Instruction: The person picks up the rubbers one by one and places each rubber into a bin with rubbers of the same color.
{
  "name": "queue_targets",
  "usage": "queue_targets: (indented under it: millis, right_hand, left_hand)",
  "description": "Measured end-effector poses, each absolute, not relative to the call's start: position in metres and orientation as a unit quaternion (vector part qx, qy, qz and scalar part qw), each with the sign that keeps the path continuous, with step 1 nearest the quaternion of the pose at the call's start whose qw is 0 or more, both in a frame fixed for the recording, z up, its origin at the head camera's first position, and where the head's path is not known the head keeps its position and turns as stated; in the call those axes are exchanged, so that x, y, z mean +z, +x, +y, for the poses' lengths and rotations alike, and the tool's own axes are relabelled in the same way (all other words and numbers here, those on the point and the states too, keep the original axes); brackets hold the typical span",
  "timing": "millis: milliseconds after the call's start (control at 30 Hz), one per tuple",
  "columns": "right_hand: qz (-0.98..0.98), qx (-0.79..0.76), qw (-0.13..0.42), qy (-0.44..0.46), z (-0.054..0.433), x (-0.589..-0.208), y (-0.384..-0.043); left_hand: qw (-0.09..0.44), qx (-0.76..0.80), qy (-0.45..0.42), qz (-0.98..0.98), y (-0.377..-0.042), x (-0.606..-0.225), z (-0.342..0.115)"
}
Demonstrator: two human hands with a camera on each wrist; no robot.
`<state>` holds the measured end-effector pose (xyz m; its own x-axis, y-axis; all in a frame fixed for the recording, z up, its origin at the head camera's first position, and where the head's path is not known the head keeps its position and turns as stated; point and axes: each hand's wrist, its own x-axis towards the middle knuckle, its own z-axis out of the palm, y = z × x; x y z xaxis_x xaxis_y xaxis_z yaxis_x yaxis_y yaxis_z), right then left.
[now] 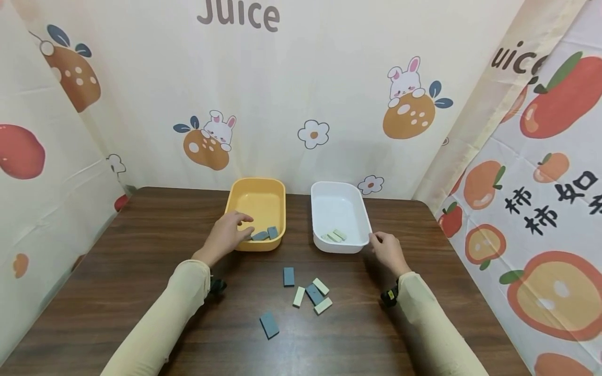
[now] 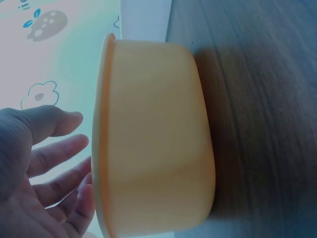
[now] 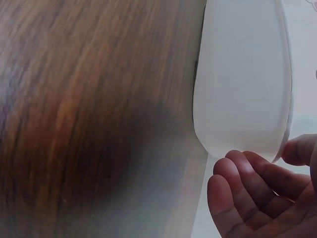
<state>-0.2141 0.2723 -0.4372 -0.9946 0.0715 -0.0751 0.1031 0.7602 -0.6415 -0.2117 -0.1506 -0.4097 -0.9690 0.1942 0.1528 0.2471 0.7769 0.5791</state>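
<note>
My left hand (image 1: pixel 224 234) reaches over the near left rim of a yellow plastic bin (image 1: pixel 257 184), its fingers loosely bent with nothing between thumb and fingertips. Blue-grey blocks (image 1: pixel 273 233) lie at the near end inside that bin. In the left wrist view the fingers (image 2: pixel 59 153) are beside the rim of the yellow bin (image 2: pixel 153 134). To the right, a white bin (image 1: pixel 339 201) has several pale green blocks (image 1: pixel 336 236) at its near end. At its near right corner my right hand (image 1: pixel 388 249) pinches the rim; thumb and fingers (image 3: pixel 225 173) meet the white bin (image 3: pixel 242 79) from either side.
Before the bins, blue-grey blocks (image 1: pixel 289 277) and narrower pale green blocks (image 1: pixel 298 296) lie on the dark wooden table (image 1: pixel 357 339). Another blue-grey block (image 1: pixel 269 325) lies nearer to me. A printed curtain (image 1: pixel 305 78) hangs right behind the bins.
</note>
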Motion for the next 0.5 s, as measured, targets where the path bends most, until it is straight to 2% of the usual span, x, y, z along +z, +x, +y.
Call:
queue_targets:
  millis: [500]
  right_hand:
    - [0.936, -0.349, 0.008, 0.043, 0.272, -0.439, -0.213]
  left_hand:
    - [0.079, -0.326, -0.071, -0.939, -0.207, -0.412, -0.164]
